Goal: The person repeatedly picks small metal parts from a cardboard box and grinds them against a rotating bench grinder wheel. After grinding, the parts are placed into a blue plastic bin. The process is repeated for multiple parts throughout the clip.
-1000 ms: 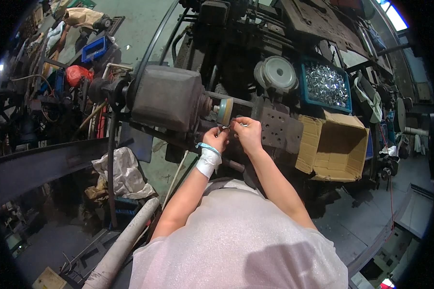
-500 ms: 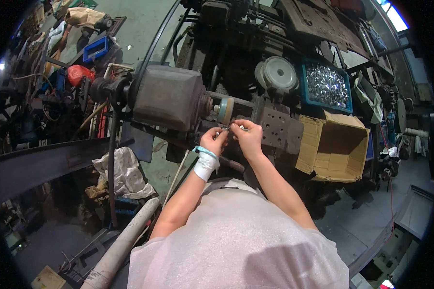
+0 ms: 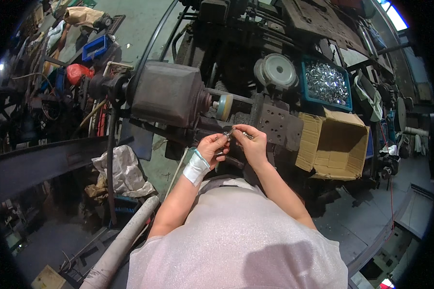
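Note:
My left hand [image 3: 212, 147] and my right hand [image 3: 253, 144] meet in front of the machine, fingertips almost touching. Between the left thumb and fingers is a small shiny metal part [image 3: 227, 136], its exact kind too small to make out. The right thumb and forefinger pinch at the same spot, and a bit of metal [image 3: 247, 136] shows within the curled right fingers. Just beyond both hands sits a wheel with a tan rim and bluish side [image 3: 224, 107], on the machine's spindle. White wrapping [image 3: 196, 168] covers my left wrist.
A dark motor housing [image 3: 166, 95] stands left of the wheel; a drilled metal plate [image 3: 278, 126] lies right. Further right are an open cardboard box [image 3: 307, 144] and a teal crate [image 3: 350, 102] full of shiny metal pieces. A pale round disc [image 3: 278, 70] sits behind.
Both hands have drawn slightly back from the wheel toward my body. The left hand has turned, with its lower fingers loosened and more of the metal part showing.

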A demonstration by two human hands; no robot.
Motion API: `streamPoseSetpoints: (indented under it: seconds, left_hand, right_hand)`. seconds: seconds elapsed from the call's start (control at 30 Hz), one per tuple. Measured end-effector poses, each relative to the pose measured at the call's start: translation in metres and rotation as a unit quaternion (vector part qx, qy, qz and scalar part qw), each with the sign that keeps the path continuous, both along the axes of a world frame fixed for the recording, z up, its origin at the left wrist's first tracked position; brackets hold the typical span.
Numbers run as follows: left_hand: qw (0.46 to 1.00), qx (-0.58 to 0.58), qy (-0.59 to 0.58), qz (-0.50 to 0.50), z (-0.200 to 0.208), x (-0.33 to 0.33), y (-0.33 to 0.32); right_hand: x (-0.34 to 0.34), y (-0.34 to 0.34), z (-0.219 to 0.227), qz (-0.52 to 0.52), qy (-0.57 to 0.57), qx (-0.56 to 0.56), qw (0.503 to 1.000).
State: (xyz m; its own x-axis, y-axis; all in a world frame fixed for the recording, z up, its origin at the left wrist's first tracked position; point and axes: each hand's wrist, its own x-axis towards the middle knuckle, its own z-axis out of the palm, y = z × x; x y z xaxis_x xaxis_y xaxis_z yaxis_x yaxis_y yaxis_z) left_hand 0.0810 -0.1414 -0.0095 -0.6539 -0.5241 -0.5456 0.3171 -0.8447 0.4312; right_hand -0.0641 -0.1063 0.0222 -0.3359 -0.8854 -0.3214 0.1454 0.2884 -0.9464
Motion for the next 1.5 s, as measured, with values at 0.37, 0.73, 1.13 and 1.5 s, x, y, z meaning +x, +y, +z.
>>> streamPoseSetpoints:
  seconds: [0.37, 0.73, 1.13, 1.5]
  left_hand:
    - [0.953, -0.114, -0.276, 0.042, -0.013, -0.025, -0.012]
    - [0.942, -0.118, -0.3, 0.089, -0.026, -0.035, -0.016]
    - [0.975, -0.148, -0.168, -0.004, 0.0, -0.01, 0.0]
    - [0.806, -0.493, -0.326, -0.02, 0.002, -0.009, 0.01]
  right_hand:
    - [-0.003, -0.027, -0.039, -0.039, 0.066, 0.064, 0.995]
    - [-0.002, -0.04, -0.049, -0.059, 0.084, 0.042, 0.994]
    - [-0.017, -0.012, 0.001, -0.06, -0.45, 0.005, 0.891]
    - [-0.002, 0.0, 0.002, 0.179, 0.097, 0.043, 0.978]
